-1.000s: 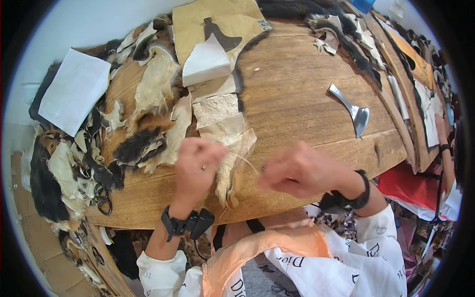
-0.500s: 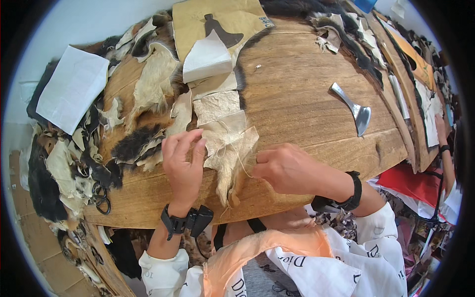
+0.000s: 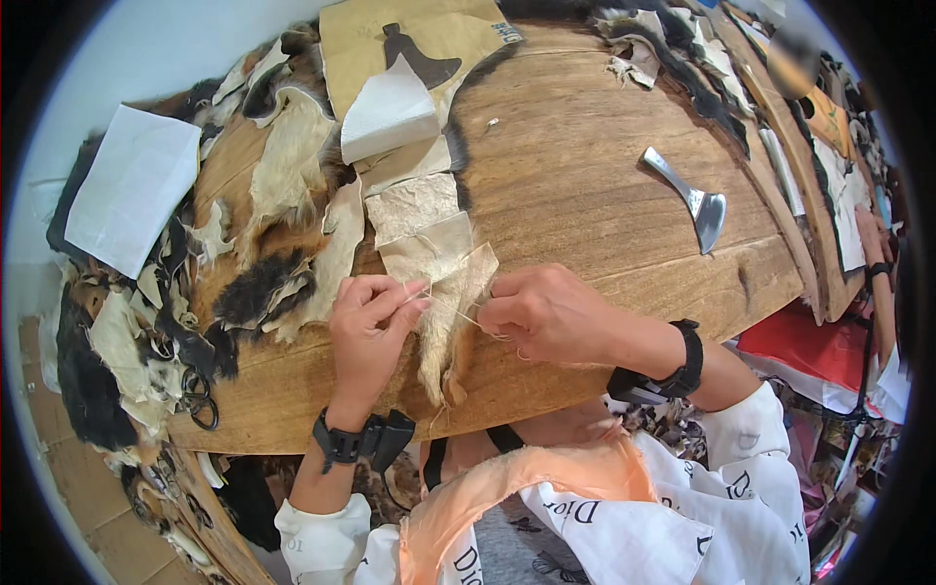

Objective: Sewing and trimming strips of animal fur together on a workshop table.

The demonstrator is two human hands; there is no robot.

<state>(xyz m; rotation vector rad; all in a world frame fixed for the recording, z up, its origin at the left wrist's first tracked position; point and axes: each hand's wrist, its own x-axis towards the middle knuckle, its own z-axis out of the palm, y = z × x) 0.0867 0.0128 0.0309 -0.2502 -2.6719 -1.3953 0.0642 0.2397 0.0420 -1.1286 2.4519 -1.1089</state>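
Observation:
A pale thread [image 3: 448, 303] runs between my two hands, over the lower end of a fur pelt strip [image 3: 417, 210] lying skin side up. My left hand [image 3: 373, 331], at the strip's left edge, pinches the thread between thumb and forefinger. On the right side my right hand [image 3: 546, 314] is closed with its fingertips on the thread's other part; whether a needle is in them is hidden. The strip narrows to a furry tail end [image 3: 434, 375] towards me. A folded white paper [image 3: 390, 117] lies on its far part.
On the wooden table [image 3: 575, 127] lies a metal blade tool [image 3: 694, 200] to the right. Black-handled scissors [image 3: 200, 398] rest at the left among fur scraps [image 3: 127, 346]. A dark bell-shaped piece [image 3: 419, 58] lies on yellow paper [image 3: 356, 49]. Another person's hand [image 3: 871, 234] shows far right.
My left hand has moved right and closed on the thread, its fingers apart before. My right hand has come slightly closer to it, and the thread now stretches between them.

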